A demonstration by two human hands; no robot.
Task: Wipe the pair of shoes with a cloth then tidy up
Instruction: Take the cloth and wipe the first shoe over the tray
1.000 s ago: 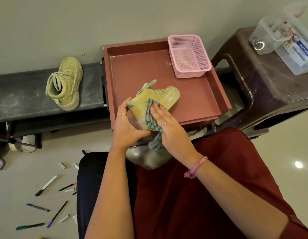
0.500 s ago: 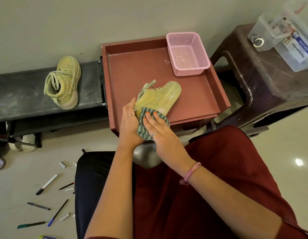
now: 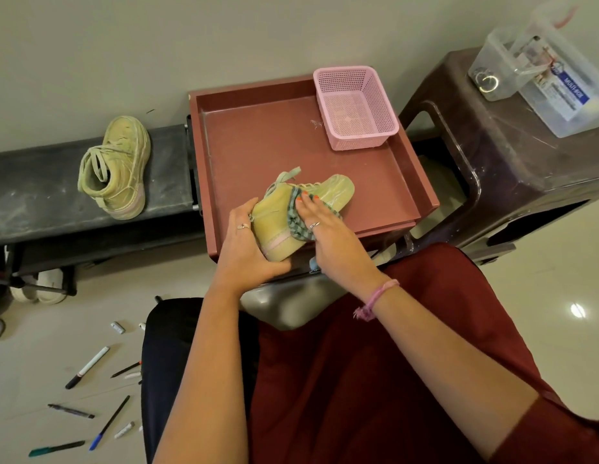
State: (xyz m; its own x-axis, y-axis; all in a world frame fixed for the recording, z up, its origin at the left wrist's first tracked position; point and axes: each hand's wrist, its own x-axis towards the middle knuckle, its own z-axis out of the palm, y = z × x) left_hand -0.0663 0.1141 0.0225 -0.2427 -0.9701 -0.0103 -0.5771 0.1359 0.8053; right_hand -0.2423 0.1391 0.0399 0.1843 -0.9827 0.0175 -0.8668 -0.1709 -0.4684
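Observation:
A yellow-green high-top shoe lies on its side at the near edge of the red tray. My left hand grips its heel end, fingers and thumb curled round the sole. With straight fingers, my right hand presses a green checked cloth against the middle of the shoe's side. The second shoe of the pair stands alone on the dark bench at the left.
An empty pink mesh basket sits in the tray's far right corner. At the right, a brown plastic stool carries clear plastic boxes. Several pens and markers lie scattered over the floor at lower left.
My right hand has slid the cloth from the heel end up to the middle of the shoe's side. My left hand has kept its hold on the heel.

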